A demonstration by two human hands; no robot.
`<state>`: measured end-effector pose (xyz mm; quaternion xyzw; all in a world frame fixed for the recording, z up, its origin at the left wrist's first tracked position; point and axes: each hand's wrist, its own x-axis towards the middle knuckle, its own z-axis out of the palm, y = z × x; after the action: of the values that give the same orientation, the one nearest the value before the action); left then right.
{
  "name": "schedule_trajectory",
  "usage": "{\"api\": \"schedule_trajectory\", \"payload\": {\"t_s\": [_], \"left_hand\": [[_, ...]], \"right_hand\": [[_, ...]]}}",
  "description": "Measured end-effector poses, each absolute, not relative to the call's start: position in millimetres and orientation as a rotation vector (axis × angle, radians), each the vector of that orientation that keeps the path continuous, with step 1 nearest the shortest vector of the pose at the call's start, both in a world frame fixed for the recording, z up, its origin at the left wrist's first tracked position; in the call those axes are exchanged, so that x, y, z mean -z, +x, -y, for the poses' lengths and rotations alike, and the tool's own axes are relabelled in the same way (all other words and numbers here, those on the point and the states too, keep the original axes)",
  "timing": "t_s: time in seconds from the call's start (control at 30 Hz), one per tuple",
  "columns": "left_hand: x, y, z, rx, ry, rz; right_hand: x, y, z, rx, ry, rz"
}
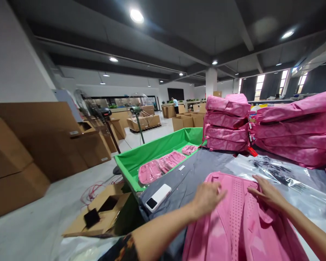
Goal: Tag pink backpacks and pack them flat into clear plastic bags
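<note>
A pink backpack (237, 203) lies in front of me on the dark grey table cover, its dotted back panel and shoulder straps facing up. My left hand (208, 197) is over its upper left side, at the left strap, with loosely bent fingers slightly apart and a little blurred. At the upper right strap, my right hand (267, 193) has its fingers spread, the tips at or just above the fabric. Neither hand visibly grips anything. Clear plastic bags (296, 177) with black print lie beyond my right hand.
Stacked pink backpacks (226, 121) stand at the back, with another pile (296, 127) to the right. A green-lined bin (157, 150) holds bagged pink items (161, 166). A white device (158, 197) lies left. Cardboard boxes (38, 141), fans (136, 110) and a distant person (175, 105) are beyond.
</note>
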<state>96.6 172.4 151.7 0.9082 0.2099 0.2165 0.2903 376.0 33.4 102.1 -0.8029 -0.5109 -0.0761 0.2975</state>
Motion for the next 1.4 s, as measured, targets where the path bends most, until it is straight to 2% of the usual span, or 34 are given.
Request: {"api": "schedule_trajectory", "payload": {"t_s": [0.07,0.13,0.27,0.53,0.77,1.0,1.13,1.23,1.4], "left_hand": [[-156,130,-211,-0.703,2.416,-0.700],[-149,161,-237,-0.682,2.399,-0.722],[-118,190,-242,-0.642,2.399,-0.607],[-90,148,-206,-0.817,2.511,-0.436],[-56,105,-172,-0.650,2.698,-0.406],[-51,156,-201,-0.263,2.833,-0.483],[-82,192,-210,-0.129,2.879,-0.562],[-98,190,-185,-0.100,2.912,-0.529],[-70,177,-133,-0.039,2.737,-0.251]], "right_hand": [[-92,375,-35,0.213,-2.104,1.411],[-86,371,-33,0.247,-2.072,1.442],[-81,362,-24,0.323,-1.984,1.446],[-72,330,0,0.373,-1.888,1.443],[-36,295,48,0.577,-1.880,1.590],[-15,330,22,0.149,-2.247,1.484],[-33,364,-12,0.072,-2.420,1.402],[-44,372,-26,0.050,-2.493,1.348],[-39,360,-27,0.084,-2.564,1.361]]}}
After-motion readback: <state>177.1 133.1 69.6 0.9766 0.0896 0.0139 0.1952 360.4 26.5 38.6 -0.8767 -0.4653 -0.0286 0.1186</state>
